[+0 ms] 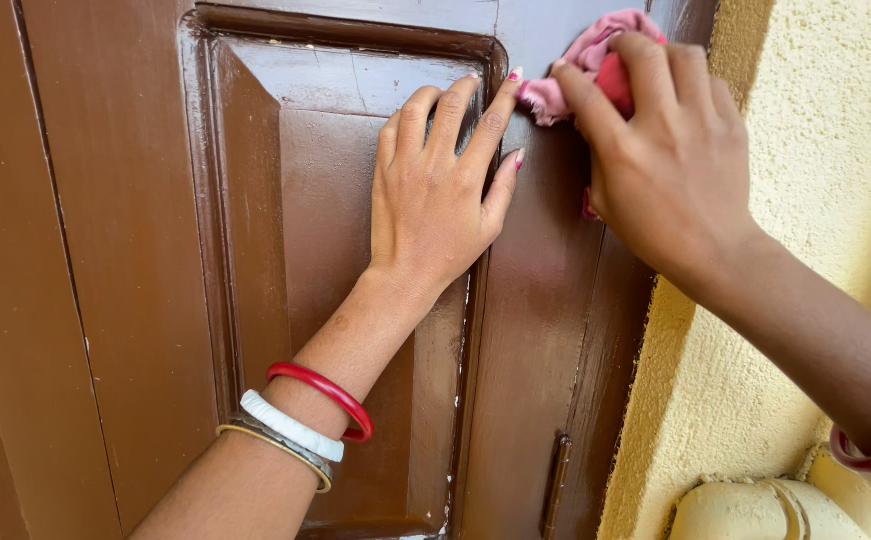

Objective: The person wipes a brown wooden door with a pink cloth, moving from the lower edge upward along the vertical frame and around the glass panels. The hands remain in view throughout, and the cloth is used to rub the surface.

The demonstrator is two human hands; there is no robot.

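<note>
My right hand has a pink cloth bunched under its fingers, curled down over it and pressing it against the brown wooden door, up on the plain upright strip just right of the raised panel. Most of the cloth is hidden under my palm; a soft crumpled lobe sticks out toward the panel's top corner, and a small edge shows below my thumb side.

My left hand holds nothing. It lies flat and open on the panel, fingers spread and pointing up, the fingertips at the panel's moulded top edge, the index tip almost meeting the cloth. Three bangles sit on that wrist, red, white and a thin gold one, lower down in front of the panel.

The cloth looks light, limp and easily folded, so I judge it handles best wadded into a pad under flat fingers, not pinched at a corner, which would let it flop. The paint on the door looks glossy and smooth, so the pad should slide easily. To the right of the door is a rough yellow wall, with a pale pipe at its foot.
</note>
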